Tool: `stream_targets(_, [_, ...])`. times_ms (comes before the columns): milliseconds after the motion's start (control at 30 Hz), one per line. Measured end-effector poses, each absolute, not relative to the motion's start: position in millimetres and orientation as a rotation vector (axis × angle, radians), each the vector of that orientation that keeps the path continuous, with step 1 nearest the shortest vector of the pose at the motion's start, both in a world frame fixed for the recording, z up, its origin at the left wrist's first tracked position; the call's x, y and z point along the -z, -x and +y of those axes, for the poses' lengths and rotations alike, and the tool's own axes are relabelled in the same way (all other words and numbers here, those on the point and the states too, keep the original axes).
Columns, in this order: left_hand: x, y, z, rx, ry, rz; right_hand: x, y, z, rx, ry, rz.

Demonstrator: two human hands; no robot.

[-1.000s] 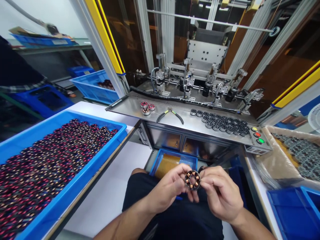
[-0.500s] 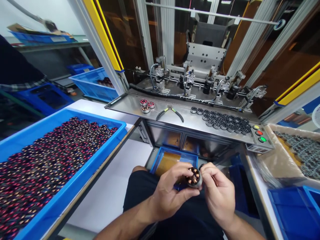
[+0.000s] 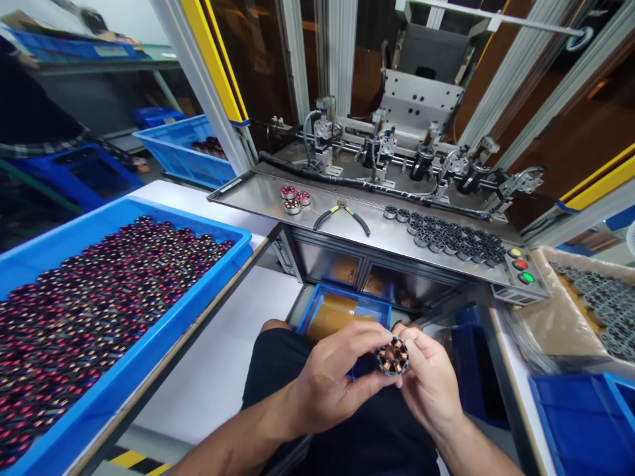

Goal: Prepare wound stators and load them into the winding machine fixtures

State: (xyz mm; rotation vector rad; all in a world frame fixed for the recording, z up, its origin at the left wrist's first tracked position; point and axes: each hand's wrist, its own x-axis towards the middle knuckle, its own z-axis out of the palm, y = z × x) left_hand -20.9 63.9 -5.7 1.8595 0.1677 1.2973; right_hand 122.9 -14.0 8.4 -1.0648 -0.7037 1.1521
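A copper-wound motor stator (image 3: 393,357) is held over my lap, its round wound face turned up toward me. My left hand (image 3: 335,377) grips it from the left, thumb below and fingers over the top edge. From the other side my right hand (image 3: 430,378) is closed at the stator's right rim, thumb against it; its other fingertips are partly hidden behind. On the metal bench ahead lie pliers (image 3: 342,215) with green and black handles. Left of them stand three wound stators (image 3: 292,206), and to the right several dark unwound stator cores (image 3: 446,237) sit in rows.
A blue tray (image 3: 251,239) full of wound stators is on my left. Behind the bench stands a winding machine (image 3: 421,106). A control box with buttons (image 3: 520,264) and a lined carton (image 3: 560,317) of grey cores are at right. A person (image 3: 34,99) is at far left.
The stator has turned so its wound face shows more fully. My right hand has moved slightly left, closer around its rim. The whole view has shifted a little.
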Motion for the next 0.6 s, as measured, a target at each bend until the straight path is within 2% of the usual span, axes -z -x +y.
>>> stream_targets(333, [7.2, 30.0, 66.9, -1.198, -1.816, 0.125, -4.4, -126.4, -12.2, -1.056, 1.104, -0.823])
stream_targets(467, [11.0, 29.0, 63.8, -1.082, -1.62, 0.087, -13.1, -138.9, -14.4, -0.72, 1.2, -1.198])
stream_targets(600, [16.9, 18.7, 58.8, -0.905, -1.016, 0.13, -30.9, -151.4, -18.3, -0.242, 1.215, -1.674])
